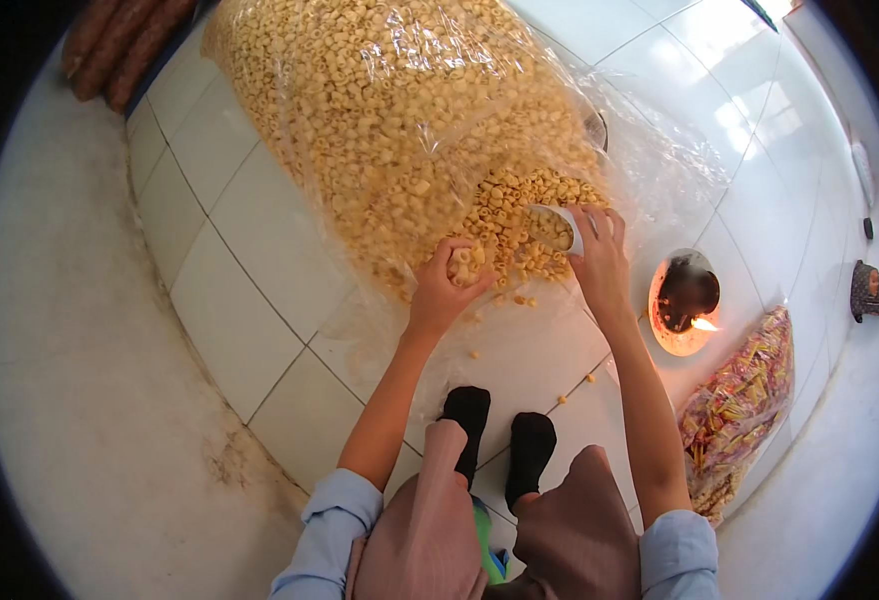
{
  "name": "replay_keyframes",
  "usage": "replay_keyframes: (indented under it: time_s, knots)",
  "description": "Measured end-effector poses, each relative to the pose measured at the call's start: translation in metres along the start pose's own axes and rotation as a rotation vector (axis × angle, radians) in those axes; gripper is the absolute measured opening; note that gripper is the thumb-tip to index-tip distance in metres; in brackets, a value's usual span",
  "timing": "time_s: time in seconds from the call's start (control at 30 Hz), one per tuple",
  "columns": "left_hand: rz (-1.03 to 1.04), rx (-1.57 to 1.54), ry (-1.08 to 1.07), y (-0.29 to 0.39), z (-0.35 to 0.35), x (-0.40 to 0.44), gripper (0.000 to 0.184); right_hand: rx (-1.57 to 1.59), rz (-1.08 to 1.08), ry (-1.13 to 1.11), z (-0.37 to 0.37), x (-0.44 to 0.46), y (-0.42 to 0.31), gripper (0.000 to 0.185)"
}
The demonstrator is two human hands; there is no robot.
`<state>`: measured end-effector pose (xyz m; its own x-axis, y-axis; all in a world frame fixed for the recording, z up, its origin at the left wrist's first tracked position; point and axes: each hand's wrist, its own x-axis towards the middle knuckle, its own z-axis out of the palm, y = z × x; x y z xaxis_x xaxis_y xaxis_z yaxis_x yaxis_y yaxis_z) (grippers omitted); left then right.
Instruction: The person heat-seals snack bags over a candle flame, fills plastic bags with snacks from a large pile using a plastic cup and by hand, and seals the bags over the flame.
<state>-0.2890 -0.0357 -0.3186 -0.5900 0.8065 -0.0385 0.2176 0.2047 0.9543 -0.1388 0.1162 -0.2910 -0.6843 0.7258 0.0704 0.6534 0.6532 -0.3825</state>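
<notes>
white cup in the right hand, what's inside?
Pale yellow snack pieces show at the open mouth of the white cup. Whatever sits deeper is covered by those pieces and the cup's wall, partly behind the right hand.

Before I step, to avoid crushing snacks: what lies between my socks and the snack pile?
Head view: loose snack pieces on white floor tiles, plus clear plastic film.

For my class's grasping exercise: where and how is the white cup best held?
The white cup is probably best gripped by its outer wall, from the right, where the right hand is: it is tilted, open mouth facing left toward loose snacks.
</notes>
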Motion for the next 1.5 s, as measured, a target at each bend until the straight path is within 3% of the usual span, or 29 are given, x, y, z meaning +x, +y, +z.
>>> replay_keyframes:
  time_s: [0.17, 0.23, 0.37, 0.6, 0.67, 0.87, 0.93, 1.07, 1.13, 1.17, 1.27, 1.33, 1.4, 1.47, 1.5]
  knots:
    - [-0.111, 0.246, -0.062, 0.000, 0.006, 0.007, 0.043, 0.098, -0.012, 0.056, 0.000, 0.002, 0.014, 0.069]
    - [0.116, 0.149, 0.028, -0.008, 0.012, 0.011, 0.044, 0.148, -0.016, 0.038, -0.009, 0.004, 0.022, 0.069]
    - [0.104, 0.191, 0.028, -0.006, 0.011, 0.015, 0.044, 0.342, 0.030, -0.036, -0.058, 0.010, 0.002, 0.064]
    - [0.172, 0.184, 0.023, -0.007, 0.016, 0.017, 0.047, 0.298, -0.244, -0.133, -0.111, 0.018, -0.038, 0.054]
    - [0.143, 0.182, 0.004, -0.002, 0.014, 0.017, 0.047, 0.122, -0.339, -0.162, -0.110, 0.019, -0.046, 0.055]
    - [0.235, 0.197, 0.073, -0.007, 0.016, 0.018, 0.052, 0.043, -0.319, -0.112, -0.118, 0.016, -0.054, 0.055]
    - [0.115, 0.254, -0.027, -0.003, 0.012, 0.017, 0.050, 0.089, -0.309, -0.111, -0.114, 0.017, -0.048, 0.056]
    - [0.066, 0.173, -0.048, -0.006, 0.012, 0.017, 0.049, 0.303, -0.215, -0.114, -0.108, 0.020, -0.029, 0.057]
    - [0.078, -0.040, -0.023, -0.006, 0.012, 0.016, 0.047, 0.377, -0.106, -0.125, -0.094, 0.022, -0.012, 0.059]
    - [0.078, -0.039, -0.023, -0.006, 0.011, 0.015, 0.047, 0.449, 0.005, -0.135, -0.082, 0.022, -0.003, 0.060]
    - [0.046, -0.206, -0.003, -0.009, 0.013, 0.013, 0.048, 0.427, 0.059, -0.028, -0.006, 0.019, 0.035, 0.062]
    - [0.225, -0.187, 0.072, -0.009, 0.014, 0.016, 0.050, 0.403, 0.024, -0.028, 0.027, 0.017, 0.036, 0.063]
    - [0.232, -0.158, 0.089, -0.005, 0.013, 0.017, 0.049, 0.381, -0.005, -0.038, 0.040, 0.015, 0.030, 0.064]
    - [0.246, -0.135, 0.103, -0.003, 0.011, 0.019, 0.048, 0.247, -0.124, 0.196, 0.042, 0.015, 0.019, 0.055]
    - [0.190, -0.067, 0.094, -0.006, 0.011, 0.020, 0.047, 0.247, -0.123, 0.198, 0.033, 0.016, 0.007, 0.055]
